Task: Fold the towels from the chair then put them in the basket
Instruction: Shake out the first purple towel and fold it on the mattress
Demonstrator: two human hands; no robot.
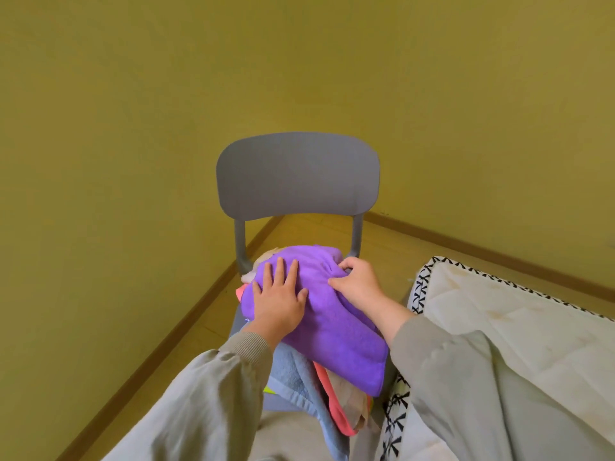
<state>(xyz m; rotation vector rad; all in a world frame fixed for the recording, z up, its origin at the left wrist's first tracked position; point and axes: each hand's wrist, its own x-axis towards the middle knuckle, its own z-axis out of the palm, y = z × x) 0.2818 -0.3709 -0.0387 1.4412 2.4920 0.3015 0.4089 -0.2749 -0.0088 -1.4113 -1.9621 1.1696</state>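
Left grip [278,299] lies flat, released, on the purple towel [336,331]; right grip [357,283] pinches its 2 o'clock edge. Mattress [499,311] crowds the chair [296,174] at 3 o'clock.

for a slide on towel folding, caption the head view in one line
Left hand flat on the purple towel atop the pile on the chair, right hand pinching its far edge.

The chair [296,174] backrest blocks the far side, the mattress [499,311] crowds the right; bare floor [206,314] lies open left.
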